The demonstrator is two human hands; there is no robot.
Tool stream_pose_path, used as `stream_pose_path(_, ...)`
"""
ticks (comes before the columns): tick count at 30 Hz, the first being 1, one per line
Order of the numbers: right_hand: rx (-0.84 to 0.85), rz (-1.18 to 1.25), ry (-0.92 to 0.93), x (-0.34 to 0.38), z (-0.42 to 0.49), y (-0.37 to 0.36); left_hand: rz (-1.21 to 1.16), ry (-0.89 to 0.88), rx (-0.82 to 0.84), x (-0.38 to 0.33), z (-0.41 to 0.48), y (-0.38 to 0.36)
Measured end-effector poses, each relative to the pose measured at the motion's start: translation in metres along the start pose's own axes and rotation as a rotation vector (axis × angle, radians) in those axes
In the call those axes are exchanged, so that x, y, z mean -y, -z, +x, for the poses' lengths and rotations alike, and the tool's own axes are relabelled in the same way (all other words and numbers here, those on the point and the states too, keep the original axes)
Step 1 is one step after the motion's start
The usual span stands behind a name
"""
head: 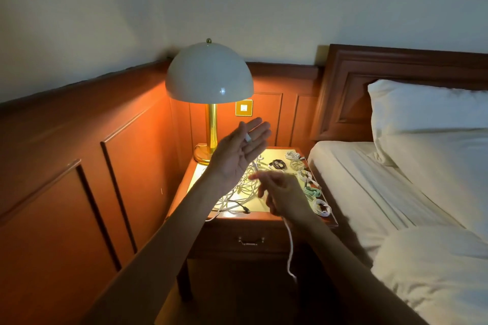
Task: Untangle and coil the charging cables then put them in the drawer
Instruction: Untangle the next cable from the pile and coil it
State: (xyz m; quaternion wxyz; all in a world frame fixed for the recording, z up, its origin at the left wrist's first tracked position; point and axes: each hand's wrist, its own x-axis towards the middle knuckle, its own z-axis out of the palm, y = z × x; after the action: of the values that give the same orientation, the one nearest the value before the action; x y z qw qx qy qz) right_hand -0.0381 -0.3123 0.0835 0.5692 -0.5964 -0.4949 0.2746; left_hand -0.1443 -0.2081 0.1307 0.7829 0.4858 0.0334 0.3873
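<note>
**Head view: one lead up for coiling, drawer still shut**

Bed (369, 192) on the right, lit lamp (208, 74) at the far left of the nightstand (261, 203), and its drawer (224, 240) is closed, so nothing looks stowed yet. Along the right edge of the top sits a row of finished coils (321, 207), parked clear of the tangle of cables (239, 191) spread across the middle and near left.

Up goes the left hand (237, 150), palm open, fingers straight and close together, a white plug (248, 138) lying against them. It looks like the anchor for a wrap.

Right hand (285, 195), nearer and lower, is blurred. A white cable (290, 245) hangs from under it, below the drawer front, but I cannot tell whether the fingers clamp it.
</note>
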Motion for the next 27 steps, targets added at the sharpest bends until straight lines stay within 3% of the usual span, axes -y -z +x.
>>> stream_pose_path(1,0.018,-0.062,-0.004,-0.002,-0.004,-0.003,0.127,-0.037,-0.052,0.005,0.006,0.006)
stream_pose_path(3,0.027,-0.432,0.078,0.002,-0.006,0.006,0.54,-0.119,-0.073,0.017,0.01,0.023)
stream_pose_path(6,0.055,-0.977,0.246,0.026,-0.004,0.031,1.122,-0.207,0.151,0.031,0.002,0.04)
stream_pose_path(8,0.098,-1.105,0.329,0.047,0.0,0.049,1.181,-0.105,0.295,0.034,-0.007,0.04)
stream_pose_path(10,0.201,-1.063,0.409,0.064,0.007,0.068,1.058,0.089,0.389,0.03,-0.015,0.033)
stream_pose_path(12,0.252,-0.753,0.418,0.067,0.014,0.081,0.825,0.276,0.507,0.024,-0.023,0.026)
stream_pose_path(14,0.206,-0.392,0.364,0.056,0.013,0.079,0.485,0.342,0.548,0.02,-0.031,0.022)
stream_pose_path(19,0.045,-0.006,0.108,-0.001,-0.001,0.041,-0.089,0.391,0.272,0.029,-0.041,0.024)
stream_pose_path(22,0.011,0.126,-0.055,-0.028,-0.02,0.019,-0.402,0.287,0.063,0.039,-0.038,0.018)
stream_pose_path(25,0.0,0.001,-0.085,-0.039,-0.035,-0.003,-0.522,0.072,-0.199,0.051,-0.022,0.018)
stream_pose_path(27,-0.011,-0.239,-0.043,-0.038,-0.036,-0.009,-0.308,-0.024,-0.316,0.062,-0.011,0.024)
